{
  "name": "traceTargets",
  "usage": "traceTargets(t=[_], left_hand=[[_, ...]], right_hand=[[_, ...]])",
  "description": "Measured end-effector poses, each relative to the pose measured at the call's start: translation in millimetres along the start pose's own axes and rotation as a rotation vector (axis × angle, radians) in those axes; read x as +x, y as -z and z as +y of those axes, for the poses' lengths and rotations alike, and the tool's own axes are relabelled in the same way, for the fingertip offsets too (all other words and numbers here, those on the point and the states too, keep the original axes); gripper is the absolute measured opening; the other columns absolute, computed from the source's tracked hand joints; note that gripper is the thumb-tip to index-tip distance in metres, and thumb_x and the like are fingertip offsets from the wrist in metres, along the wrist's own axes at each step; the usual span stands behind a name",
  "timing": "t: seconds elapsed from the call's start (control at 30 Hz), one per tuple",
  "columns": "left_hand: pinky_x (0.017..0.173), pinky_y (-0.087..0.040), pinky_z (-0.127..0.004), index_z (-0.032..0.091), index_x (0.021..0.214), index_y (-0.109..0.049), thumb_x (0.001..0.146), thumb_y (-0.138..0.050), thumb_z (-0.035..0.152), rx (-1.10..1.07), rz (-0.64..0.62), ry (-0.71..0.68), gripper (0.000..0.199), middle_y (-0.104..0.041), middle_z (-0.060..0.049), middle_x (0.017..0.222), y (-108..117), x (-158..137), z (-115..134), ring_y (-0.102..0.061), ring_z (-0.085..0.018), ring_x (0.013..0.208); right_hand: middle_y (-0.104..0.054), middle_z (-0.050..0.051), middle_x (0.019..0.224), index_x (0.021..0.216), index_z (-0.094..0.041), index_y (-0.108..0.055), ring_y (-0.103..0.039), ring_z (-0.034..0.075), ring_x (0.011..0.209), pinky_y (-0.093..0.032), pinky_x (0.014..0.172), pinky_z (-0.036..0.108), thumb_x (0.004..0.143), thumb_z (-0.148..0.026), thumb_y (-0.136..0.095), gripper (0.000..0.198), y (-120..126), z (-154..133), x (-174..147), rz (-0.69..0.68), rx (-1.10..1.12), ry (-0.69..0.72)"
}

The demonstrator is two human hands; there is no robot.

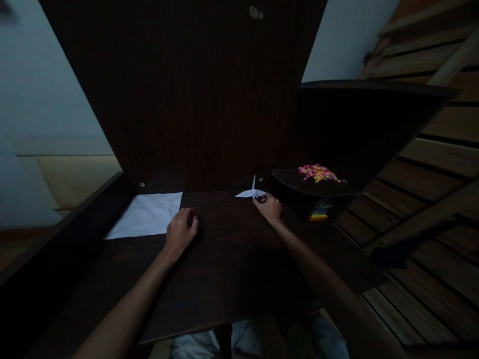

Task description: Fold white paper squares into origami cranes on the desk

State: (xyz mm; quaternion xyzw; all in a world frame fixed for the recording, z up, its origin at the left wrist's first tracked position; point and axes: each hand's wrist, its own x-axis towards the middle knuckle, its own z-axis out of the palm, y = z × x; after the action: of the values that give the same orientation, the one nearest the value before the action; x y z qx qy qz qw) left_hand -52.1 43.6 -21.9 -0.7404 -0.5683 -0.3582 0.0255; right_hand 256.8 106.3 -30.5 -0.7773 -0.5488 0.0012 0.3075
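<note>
White folded paper figure (pixel 245 193) sat at the bench's (pixel 224 274) 1 o'clock, near the back panel (pixel 187 99). Right hand (pixel 270 206) had thumb and fingers pinched on it from the 5 o'clock side, close to its centre; probably a steadying grip, low so both wings and the spike were left free. Left hand (pixel 182 232) was loosely curled, nothing visible in it, at the 4 o'clock edge of a creased white sheet (pixel 144 214); contact with the sheet: can't tell. Sheet lay flat at 10 o'clock, likely to keep it apart from the figure. Colourful small pieces (pixel 318 172) were heaped on the corner shelf (pixel 286 177) at 2 o'clock, presumably to keep loose bits off the bench. Figure's long axis ran 9 to 3 o'clock, wing to wing; thin spike pointed to 12.
</note>
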Motion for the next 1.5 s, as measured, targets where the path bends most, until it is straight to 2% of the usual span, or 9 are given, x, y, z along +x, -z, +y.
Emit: traceTargets(t=[0.13, 0.23, 0.4, 0.63, 0.87, 0.97, 1.1, 1.27, 1.5], left_hand=[[0.079, -0.047, -0.042, 0.014, 0.101, -0.06, 0.082, -0.048, 0.025, 0.278, 0.051, -0.045, 0.025, -0.062, -0.014, 0.097, 4.7, 2.4, -5.8, -0.057, -0.03, 0.091], [0.075, -0.046, -0.043, 0.014, 0.1, -0.06, 0.081, -0.05, 0.026, 0.369, 0.089, -0.062, 0.025, -0.062, -0.016, 0.098, 6.6, 4.0, -12.8, -0.055, -0.032, 0.092], [0.075, -0.044, -0.044, 0.013, 0.099, -0.061, 0.081, -0.05, 0.025, 0.362, 0.078, -0.041, 0.024, -0.061, -0.017, 0.099, 6.9, 4.8, -18.8, -0.053, -0.033, 0.092], [0.08, -0.045, -0.047, 0.013, 0.098, -0.061, 0.081, -0.051, 0.025, 0.215, 0.022, 0.002, 0.023, -0.059, -0.017, 0.103, 6.8, 5.0, -13.3, -0.052, -0.035, 0.097], [0.09, -0.046, -0.044, 0.017, 0.1, -0.059, 0.085, -0.051, 0.026, -0.084, 0.025, -0.044, 0.019, -0.06, -0.011, 0.1, 5.5, 4.8, -7.3, -0.055, -0.028, 0.1], [0.088, -0.048, -0.042, 0.019, 0.106, -0.056, 0.087, -0.052, 0.031, -0.223, 0.007, -0.05, 0.023, -0.061, -0.009, 0.103, 6.1, 3.1, -1.3, -0.058, -0.025, 0.099], [0.086, -0.05, -0.039, 0.02, 0.114, -0.054, 0.087, -0.056, 0.032, -0.382, -0.059, -0.09, 0.03, -0.062, -0.008, 0.107, 5.8, -1.3, 8.4, -0.061, -0.022, 0.096], [0.086, -0.052, -0.037, 0.02, 0.108, -0.059, 0.085, -0.059, 0.027, -0.594, -0.116, -0.123, 0.025, -0.063, -0.007, 0.104, 7.0, -4.9, 17.3, -0.062, -0.021, 0.096], [0.081, -0.054, -0.036, 0.019, 0.088, -0.068, 0.085, -0.057, 0.024, -0.676, -0.082, -0.122, 0.013, -0.067, -0.007, 0.093, 7.5, -4.7, 20.5, -0.065, -0.02, 0.088]], right_hand=[[-0.07, 0.006, 0.092, 0.097, -0.021, -0.065, -0.065, 0.021, 0.087, -0.044, 0.069, 0.026, 0.077, -0.045, -0.061, 0.032, 0.5, -7.1, 3.0, -0.033, -0.003, 0.006], [-0.07, 0.007, 0.095, 0.104, -0.02, -0.063, -0.065, 0.023, 0.089, -0.045, 0.071, 0.028, 0.08, -0.043, -0.059, 0.033, 1.5, -12.5, 6.8, -0.042, -0.009, 0.007], [-0.069, 0.009, 0.1, 0.106, -0.02, -0.064, -0.065, 0.023, 0.09, -0.044, 0.071, 0.027, 0.082, -0.038, -0.057, 0.031, 2.9, -18.1, 13.8, -0.06, -0.04, 0.008], [-0.07, 0.011, 0.092, 0.091, -0.017, -0.068, -0.065, 0.022, 0.083, -0.042, 0.068, 0.026, 0.087, -0.032, -0.049, 0.024, 4.4, -19.1, 15.3, -0.055, -0.044, 0.078], [-0.069, 0.007, 0.093, 0.091, -0.017, -0.068, -0.063, 0.017, 0.086, -0.043, 0.077, 0.023, 0.09, -0.032, -0.049, 0.024, 13.5, -28.4, -1.2, -0.108, 0.05, 0.398], [-0.069, 0.007, 0.091, 0.094, -0.016, -0.068, -0.064, 0.016, 0.081, -0.047, 0.077, 0.025, 0.092, -0.032, -0.048, 0.026, 13.8, -32.7, -22.1, -0.104, 0.319, 0.728], [-0.07, 0.007, 0.09, 0.098, -0.016, -0.067, -0.066, 0.015, 0.08, -0.052, 0.074, 0.027, 0.091, -0.025, -0.052, 0.02, 15.4, -39.7, -56.2, -0.027, 0.563, 0.959], [-0.072, 0.007, 0.089, 0.098, -0.017, -0.068, -0.068, 0.014, 0.078, -0.055, 0.07, 0.025, 0.089, -0.018, -0.054, 0.017, 23.7, -47.2, -86.0, 0.06, 0.584, 1.071], [-0.07, 0.007, 0.09, 0.097, -0.018, -0.067, -0.067, 0.014, 0.081, -0.055, 0.073, 0.025, 0.088, -0.017, -0.055, 0.016, 27.4, -46.1, -93.3, 0.019, 0.597, 1.062]])
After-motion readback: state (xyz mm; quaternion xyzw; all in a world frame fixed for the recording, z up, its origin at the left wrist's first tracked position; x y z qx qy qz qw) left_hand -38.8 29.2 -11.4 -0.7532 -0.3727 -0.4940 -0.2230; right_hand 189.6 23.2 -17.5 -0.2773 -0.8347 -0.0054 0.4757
